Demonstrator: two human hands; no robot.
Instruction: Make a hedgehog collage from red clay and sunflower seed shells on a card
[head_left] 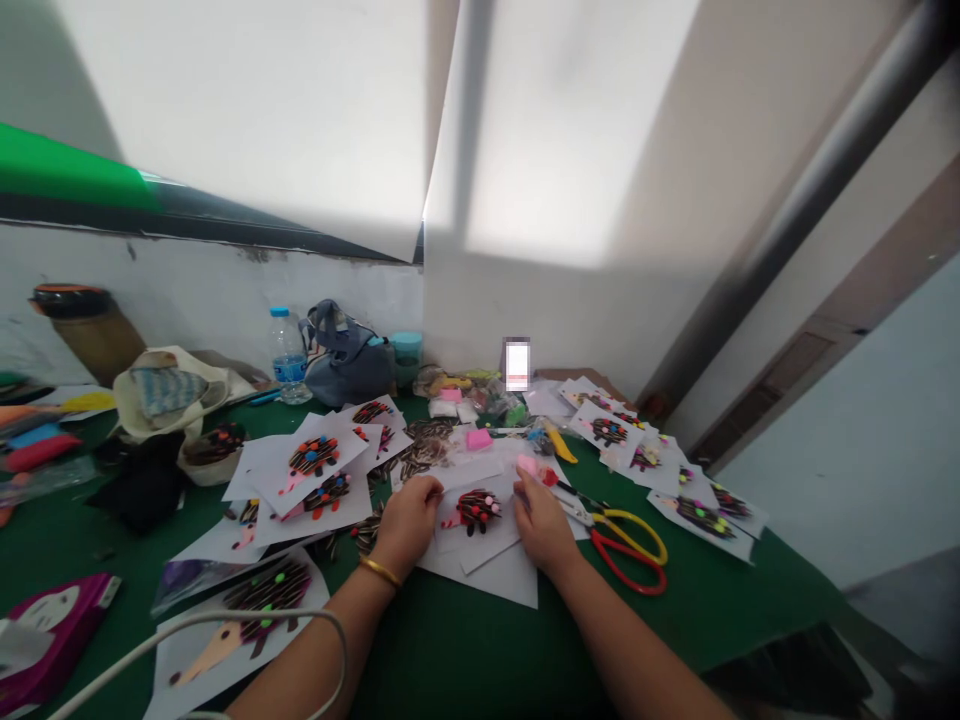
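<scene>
Between my hands is a white paper card (484,545) bearing a hedgehog picture (478,510), with dark seed-like spines, small red and pink balls and a pink snout. My left hand (405,518) pinches the card's left edge, and a gold bangle circles that wrist. At the right edge, my right hand (541,515) grips the same card, its fingertips partly hidden. More white paper lies underneath. Scissors (630,545) with one yellow and one red handle rest just right of my right hand. Striped sunflower seeds (431,440) are scattered behind the card.
Finished-looking hedgehog cards pile up at left (307,460) and right (607,430). A pink clay block (478,439) lies behind the card. Farther back stand a water bottle (288,355) and a blue bag (349,360). A pale cable (210,622) crosses the lower left.
</scene>
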